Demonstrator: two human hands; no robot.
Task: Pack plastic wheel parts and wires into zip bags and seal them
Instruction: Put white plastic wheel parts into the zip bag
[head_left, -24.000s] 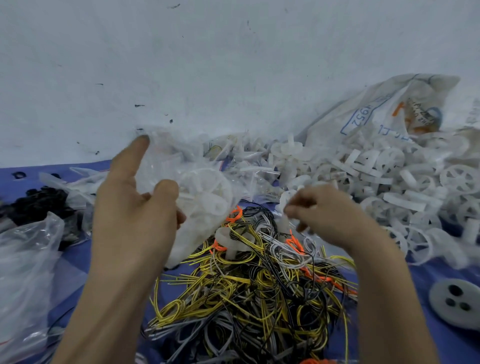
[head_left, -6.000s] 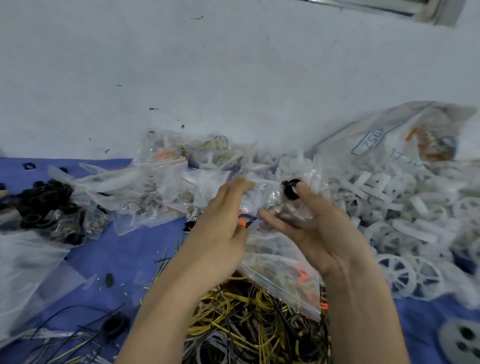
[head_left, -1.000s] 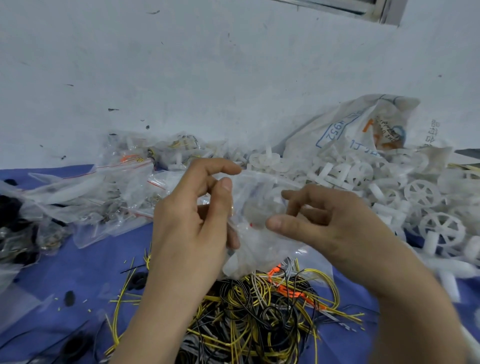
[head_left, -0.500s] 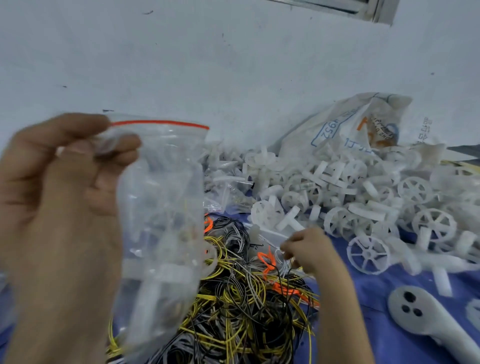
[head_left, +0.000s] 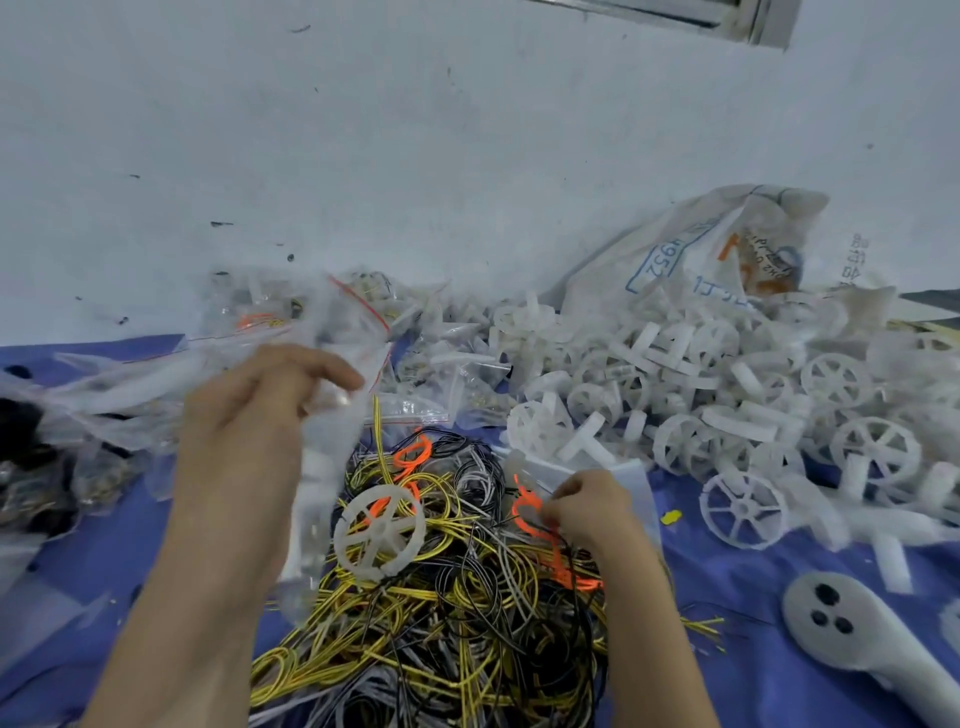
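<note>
At the far left, sealed packs lie heaped on the blue desk, beside some dark parts that are cut off by the edge. The left hand has its fingers curled round the upper part of a clear zip bag, which hangs down blurred over the wire tangle. A white spoked wheel lies on the wires just beside the bag. Further right, the right hand is bunched with its fingertips pinching an orange wire coil in the tangle. Beyond it spreads the heap of wheel parts, spilling from a printed sack. A white piece with three holes lies at the lower right.

The coil looks knotted in with yellow, black and grey strands. A straight pull would likely drag neighbours up with it or roll the loose wheel off the pile. The slack bag may also fold shut at its mouth, since only one hand holds it.

Motion blur hides whether the bag's mouth is open and what it already holds. The right fingertips are partly buried, so how much wire they have is hard to tell.
</note>
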